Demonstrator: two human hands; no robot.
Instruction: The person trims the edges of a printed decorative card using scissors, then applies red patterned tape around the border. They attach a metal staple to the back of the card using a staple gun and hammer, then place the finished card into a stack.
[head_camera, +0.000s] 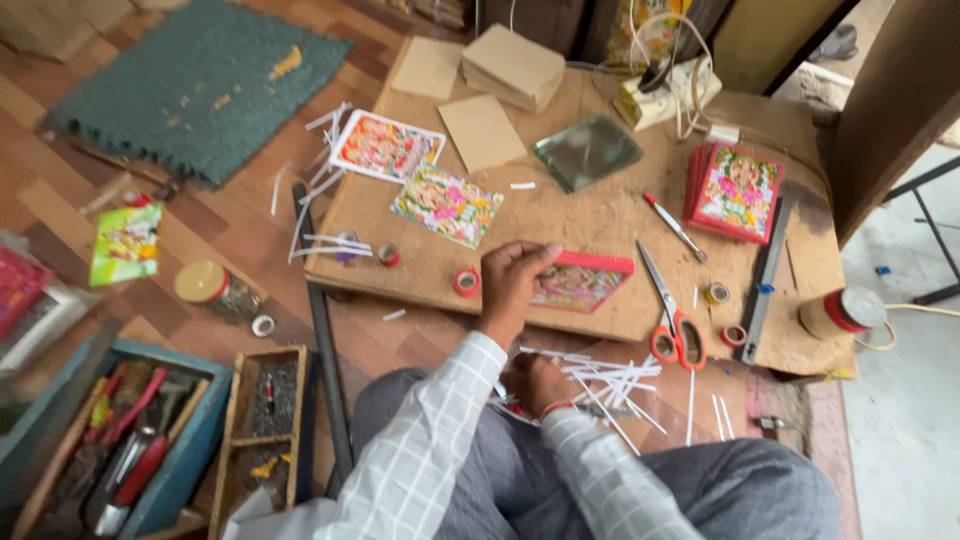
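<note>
The left hand (515, 283) is curled over the near edge of the wooden counter (590, 225), and its fingers hold the left end of a small picture frame with a red border (583, 281). The frame lies flat on the counter, just to the right of this hand. The right hand (538, 381) is lower down, close to the person's lap, beside a heap of thin white paper strips (612, 378). I cannot tell if this hand is open or shut, because the strips and the sleeve hide its fingers. A little roll of red tape (466, 282) sits just to the left of the left hand. Scissors with orange handles (670, 313) lie to the right of the frame, with two more small tape rolls (725, 315) near them. Farther from the hands, two bright colour prints (418, 176) lie flat, and a stack of red-edged pictures (735, 191) sits far to the right. A piece of glass (587, 151) lies near the back. On the floor, left of the lap, stands a blue tool box (120, 450) with tools inside.
</note>
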